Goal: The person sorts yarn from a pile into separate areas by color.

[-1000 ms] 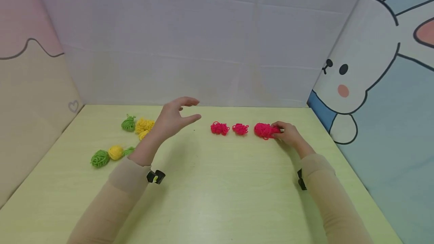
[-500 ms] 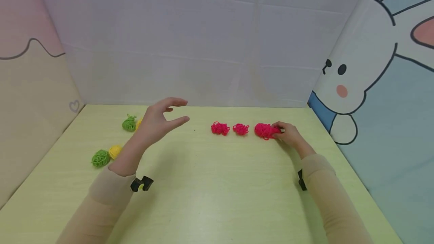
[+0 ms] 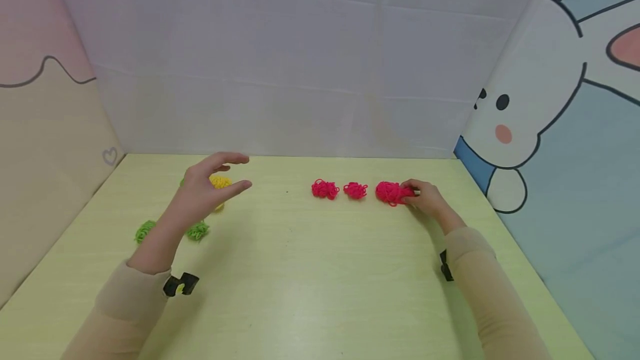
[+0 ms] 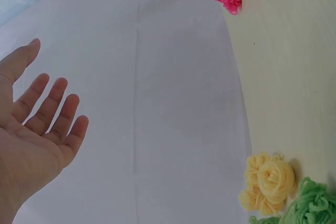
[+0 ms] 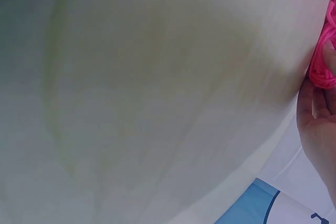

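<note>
My left hand (image 3: 205,185) hovers above the table's left side, holding nothing, its thumb and fingers spread apart. Behind and beneath it lie yellow yarn balls (image 3: 220,182) and green yarn balls (image 3: 197,230), partly covered by the hand and forearm in the head view. At the right, my right hand (image 3: 424,195) pinches the right end of a pink yarn bundle (image 3: 389,193) on the table. The right wrist view shows the thumb on the pink yarn (image 5: 321,69) with fingers behind it. Two smaller pink yarn clumps, one left (image 3: 325,189) and one nearer (image 3: 355,190), line up beside it.
The pale wooden table (image 3: 310,293) ends at a white cloth backdrop (image 3: 300,71). Cartoon-printed panels, one on the right (image 3: 575,182) and one on the left (image 3: 45,154), flank it. A small black device (image 3: 181,284) sits on the left cuff.
My left hand has moved left and slightly down, away from the pink yarn and over the green and yellow balls. The right hand stays on the pink yarn bundle.
</note>
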Tool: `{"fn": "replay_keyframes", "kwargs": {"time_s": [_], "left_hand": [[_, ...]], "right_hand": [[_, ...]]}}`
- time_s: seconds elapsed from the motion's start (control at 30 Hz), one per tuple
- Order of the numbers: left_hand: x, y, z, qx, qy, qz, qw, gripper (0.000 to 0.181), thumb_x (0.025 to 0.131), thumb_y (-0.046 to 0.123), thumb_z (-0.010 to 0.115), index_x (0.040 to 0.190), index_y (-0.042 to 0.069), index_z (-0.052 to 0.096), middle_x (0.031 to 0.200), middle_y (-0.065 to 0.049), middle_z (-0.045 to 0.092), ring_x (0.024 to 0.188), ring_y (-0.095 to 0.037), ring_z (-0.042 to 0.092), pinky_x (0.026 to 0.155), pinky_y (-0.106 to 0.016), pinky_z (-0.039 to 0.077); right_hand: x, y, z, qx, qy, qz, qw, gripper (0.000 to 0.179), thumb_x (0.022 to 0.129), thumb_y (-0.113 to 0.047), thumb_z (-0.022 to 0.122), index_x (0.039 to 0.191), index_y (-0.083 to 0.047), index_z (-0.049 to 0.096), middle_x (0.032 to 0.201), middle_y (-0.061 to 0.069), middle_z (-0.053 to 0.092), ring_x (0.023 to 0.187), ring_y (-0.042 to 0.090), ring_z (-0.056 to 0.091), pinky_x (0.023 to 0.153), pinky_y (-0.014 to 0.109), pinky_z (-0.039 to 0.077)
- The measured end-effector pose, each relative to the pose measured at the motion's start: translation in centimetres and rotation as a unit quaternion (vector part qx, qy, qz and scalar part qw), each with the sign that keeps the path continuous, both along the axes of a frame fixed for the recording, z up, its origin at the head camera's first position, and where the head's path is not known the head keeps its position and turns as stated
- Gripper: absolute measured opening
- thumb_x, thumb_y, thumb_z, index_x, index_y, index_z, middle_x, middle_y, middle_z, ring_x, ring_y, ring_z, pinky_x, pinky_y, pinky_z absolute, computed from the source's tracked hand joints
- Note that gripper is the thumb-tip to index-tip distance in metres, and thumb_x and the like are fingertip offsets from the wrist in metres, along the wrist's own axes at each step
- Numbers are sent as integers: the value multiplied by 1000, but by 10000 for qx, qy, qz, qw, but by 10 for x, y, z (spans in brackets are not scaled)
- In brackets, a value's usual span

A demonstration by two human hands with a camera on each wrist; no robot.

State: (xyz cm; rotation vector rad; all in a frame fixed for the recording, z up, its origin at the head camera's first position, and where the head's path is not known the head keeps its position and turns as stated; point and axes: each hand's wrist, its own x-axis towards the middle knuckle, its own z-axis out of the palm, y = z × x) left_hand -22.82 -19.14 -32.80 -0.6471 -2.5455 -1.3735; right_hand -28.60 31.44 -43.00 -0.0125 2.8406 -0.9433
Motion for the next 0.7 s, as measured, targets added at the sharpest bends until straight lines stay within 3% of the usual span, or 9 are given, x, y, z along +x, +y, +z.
{"fn": "replay_keyframes", "kwargs": {"time_s": [0.23, 0.7], "left_hand": [[11, -20, -2, -185, -208, 203, 9994, 44, 82, 31, 74, 123, 26, 59, 126, 6, 57, 118, -24, 50, 98, -51, 38], [6, -78, -29, -648, -378, 383, 9964, 48, 82, 31, 74, 126, 22, 56, 129, -2, 54, 118, -27, 46, 98, -59, 32]], "right_hand": [[3, 1, 2, -59, 188, 104, 9998, 33, 89, -8, 63, 120, -2, 55, 123, 24, 53, 118, 42, 46, 100, 52, 42], [1, 0, 0, -46, 194, 94, 9998, 32, 89, -8, 64, 119, -1, 56, 121, 24, 54, 117, 42, 48, 99, 52, 43]]}}
